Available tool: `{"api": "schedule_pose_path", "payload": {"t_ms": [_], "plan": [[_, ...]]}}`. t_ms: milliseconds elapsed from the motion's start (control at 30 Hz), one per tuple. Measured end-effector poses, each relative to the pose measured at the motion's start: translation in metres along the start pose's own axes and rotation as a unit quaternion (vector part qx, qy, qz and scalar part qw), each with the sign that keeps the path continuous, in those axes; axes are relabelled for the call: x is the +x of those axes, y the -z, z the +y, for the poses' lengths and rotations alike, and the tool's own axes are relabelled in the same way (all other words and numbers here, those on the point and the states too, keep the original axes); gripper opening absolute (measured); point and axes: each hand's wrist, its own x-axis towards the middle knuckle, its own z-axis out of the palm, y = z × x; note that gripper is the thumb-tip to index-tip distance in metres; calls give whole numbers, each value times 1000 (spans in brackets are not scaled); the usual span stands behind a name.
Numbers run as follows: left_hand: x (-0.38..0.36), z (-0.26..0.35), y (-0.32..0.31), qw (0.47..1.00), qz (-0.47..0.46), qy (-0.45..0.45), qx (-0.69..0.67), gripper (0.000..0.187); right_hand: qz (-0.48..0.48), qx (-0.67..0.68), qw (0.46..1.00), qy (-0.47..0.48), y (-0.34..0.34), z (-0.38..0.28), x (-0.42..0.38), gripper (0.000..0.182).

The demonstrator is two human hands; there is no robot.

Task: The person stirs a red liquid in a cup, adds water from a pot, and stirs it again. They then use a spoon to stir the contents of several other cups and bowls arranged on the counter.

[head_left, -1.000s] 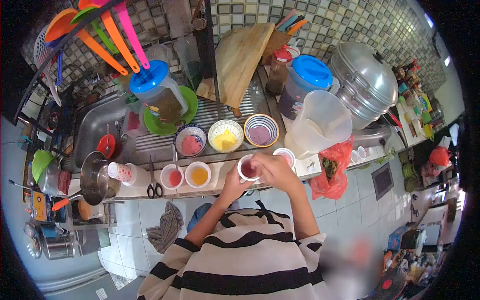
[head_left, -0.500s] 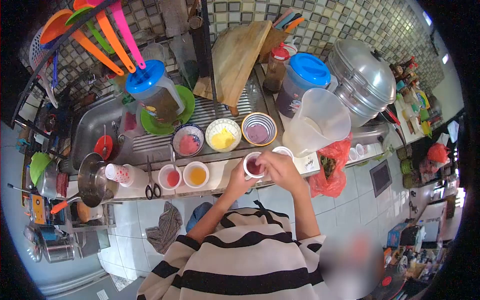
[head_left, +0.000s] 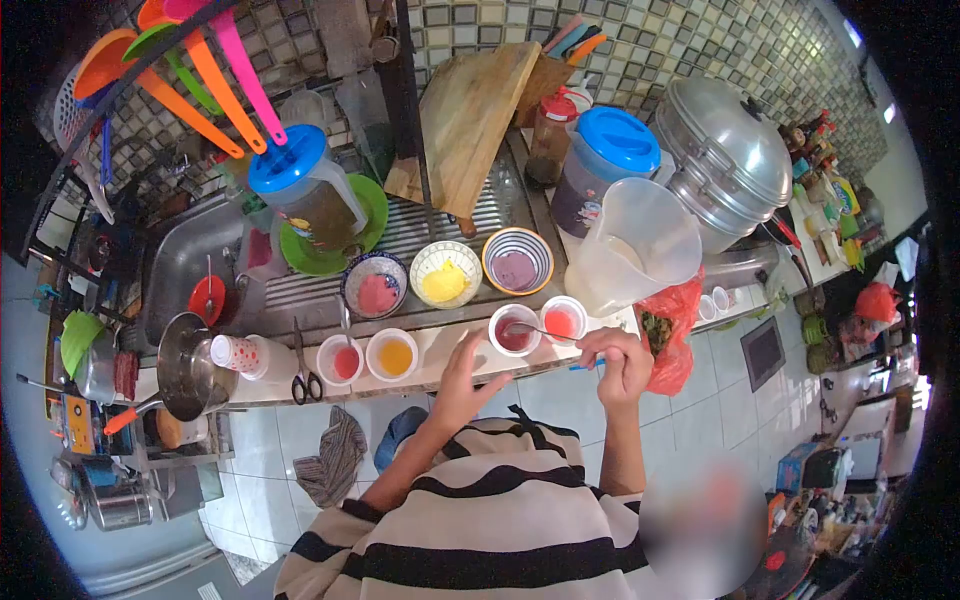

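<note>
My right hand [head_left: 620,368] pinches the handle end of a metal spoon [head_left: 552,333]. The spoon's tip dips into a white cup of dark red liquid [head_left: 513,340]. Just left of that cup is my left hand [head_left: 462,385], its fingers apart and nothing in it. A second cup with bright red liquid [head_left: 561,322] stands against the first, under the spoon handle. Further left are a cup of red liquid [head_left: 341,360], with a utensil leaning in it, and a cup of orange liquid [head_left: 392,353]. Behind them sit bowls holding pink [head_left: 378,292], yellow [head_left: 445,281] and purple [head_left: 516,269] contents.
A tall translucent pitcher [head_left: 640,240] stands right of the bowls, beside a red plastic bag [head_left: 676,350]. Scissors [head_left: 305,375] and stacked dotted cups [head_left: 240,355] lie at the left. Behind are blue-lidded jugs [head_left: 612,165] and a metal steamer [head_left: 725,150].
My left hand has let go of the dark red cup and opened beside it. My right hand has moved right and toward me, uncovering the bright red cup and the spoon.
</note>
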Motion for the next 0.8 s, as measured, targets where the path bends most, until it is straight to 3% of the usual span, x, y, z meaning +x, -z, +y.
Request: {"api": "schedule_pose_path", "payload": {"t_ms": [100, 167, 200, 233, 267, 300, 367, 500, 567, 700, 767, 800], "plan": [[-31, 7, 36, 994, -24, 7, 108, 51, 59, 10, 998, 16, -2, 1, -8, 20], [-56, -7, 44, 990, 25, 138, 7, 39, 92, -4, 996, 5, -2, 1, -12, 21], [-65, -8, 52, 990, 28, 139, 8, 39, 126, -20, 992, -5, -1, 2, -13, 23], [-73, -6, 60, 978, 74, 194, 13, 40, 124, -17, 992, -5, -1, 2, -12, 23], [-77, -5, 65, 961, 120, 247, 18, 41, 183, 23, 982, -36, 0, 1, -9, 23], [-79, -6, 66, 960, 124, 249, 20, 41, 240, 62, 966, -67, 0, -1, -7, 24], [-81, -10, 67, 942, 238, 238, 10, 48, 251, 58, 961, -95, -1, -1, -4, 24], [-70, -13, 64, 947, 256, 193, 21, 55, 176, 35, 980, -89, -7, 3, -3, 25], [-62, -15, 60, 948, 269, 168, 17, 57, 186, 20, 982, -11, -13, 4, -5, 25], [-42, -18, 61, 951, 251, 174, 40, 55, 263, 65, 962, -25, -29, -5, 0, 27], [-35, -27, 58, 951, 286, 73, 89, 51, 226, 98, 968, -34, -45, -8, -2, 25], [-34, -33, 57, 952, 284, 72, 88, 51, 189, 130, 972, -44, -54, -10, -3, 23]]}}
